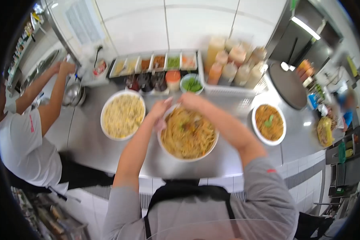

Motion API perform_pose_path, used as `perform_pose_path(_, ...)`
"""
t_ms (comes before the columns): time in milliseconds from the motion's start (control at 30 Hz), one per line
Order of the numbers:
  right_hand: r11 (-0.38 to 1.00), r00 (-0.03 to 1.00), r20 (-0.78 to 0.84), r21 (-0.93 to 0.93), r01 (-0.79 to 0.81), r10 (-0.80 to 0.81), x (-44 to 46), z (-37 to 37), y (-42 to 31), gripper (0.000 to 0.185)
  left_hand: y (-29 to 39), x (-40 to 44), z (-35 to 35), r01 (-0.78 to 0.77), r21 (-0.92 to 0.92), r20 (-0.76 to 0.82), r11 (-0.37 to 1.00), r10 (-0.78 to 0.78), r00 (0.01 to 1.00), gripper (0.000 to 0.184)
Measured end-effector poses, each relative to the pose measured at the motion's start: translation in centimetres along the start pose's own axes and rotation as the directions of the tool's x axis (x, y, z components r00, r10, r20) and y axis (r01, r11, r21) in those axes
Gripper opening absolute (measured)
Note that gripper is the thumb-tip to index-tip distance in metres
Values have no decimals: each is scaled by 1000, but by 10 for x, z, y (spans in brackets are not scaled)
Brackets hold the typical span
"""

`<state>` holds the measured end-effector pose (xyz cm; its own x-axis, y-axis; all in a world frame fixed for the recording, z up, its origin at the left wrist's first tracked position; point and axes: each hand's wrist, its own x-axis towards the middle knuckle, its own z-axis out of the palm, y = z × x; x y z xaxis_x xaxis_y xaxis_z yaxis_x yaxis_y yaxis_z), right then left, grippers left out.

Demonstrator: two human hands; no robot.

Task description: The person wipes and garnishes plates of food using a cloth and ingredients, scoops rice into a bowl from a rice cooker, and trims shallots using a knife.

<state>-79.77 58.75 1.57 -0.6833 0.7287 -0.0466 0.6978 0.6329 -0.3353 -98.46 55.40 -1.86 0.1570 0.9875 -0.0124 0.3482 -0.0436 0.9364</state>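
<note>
A white oval bowl of noodles (188, 138) with bits of vegetable stands on the steel counter in front of me. My left hand (162, 108) is at its far-left rim, fingers closed on a pale pinkish cloth (160, 125) that hangs along the bowl's side. Over the far rim, my right hand (191, 101) is bent down with its fingers drawn together; what they hold, if anything, is hidden. Just beyond that hand sits a small bowl of chopped greens (192, 84).
A bowl of fried rice (123, 115) stands left, and a noodle dish with a green garnish (269, 125) right. Behind are topping trays (158, 63), sauce bottles (232, 66) and a round dark lid (287, 85). A co-worker (32, 132) reaches forward at far left.
</note>
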Motion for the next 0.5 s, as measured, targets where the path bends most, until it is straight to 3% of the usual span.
perform_pose_path(33,999,998,-63,35,-19,22,-16,-25,-27,30,33,-15,-18,32,275,29,961,-41,999,40)
perform_pose_path(67,989,988,-92,89,-118,126,-32,-49,-51,26,48,-29,-25,21,356,-120,934,24,992,38)
perform_pose_path(100,987,945,-319,156,-24,74,-43,-49,-48,24,64,-46,-33,-33,302,-214,953,102,971,39)
perform_pose_path(133,975,849,-527,202,93,29,-58,-47,-42,22,81,-67,-39,-73,93,-238,993,93,967,40)
perform_pose_path(167,945,782,-603,321,59,156,-88,-60,-51,20,77,-81,-42,-81,-136,-236,987,47,971,40)
perform_pose_path(200,948,673,-712,314,50,200,-114,-57,-40,19,75,-92,-44,-81,-359,-215,930,2,977,40)
perform_pose_path(233,940,524,-803,341,10,286,-148,-59,-37,18,102,-114,-37,16,-573,-158,819,-130,979,35)
perform_pose_path(267,907,460,-783,386,-166,418,-184,-55,-20,18,133,-140,-26,115,-748,-66,653,-245,967,29)
perform_pose_path(300,912,290,-867,366,-183,406,-221,-38,14,15,145,-156,-13,142,-700,4,700,-195,981,30)
perform_pose_path(333,839,116,-846,481,-254,520,-261,-58,-9,16,151,-167,2,166,-644,78,746,-153,985,32)
perform_pose_path(400,790,-168,-870,491,-367,463,-349,-20,58,25,153,-176,39,280,-643,312,713,-91,946,33)
perform_pose_path(433,641,-286,-876,479,-600,387,-385,-16,57,33,169,-183,57,320,-590,384,742,-91,919,32)
perform_pose_path(500,289,-310,-918,375,-881,246,-467,53,134,33,176,-192,97,357,-534,454,767,-96,886,31)
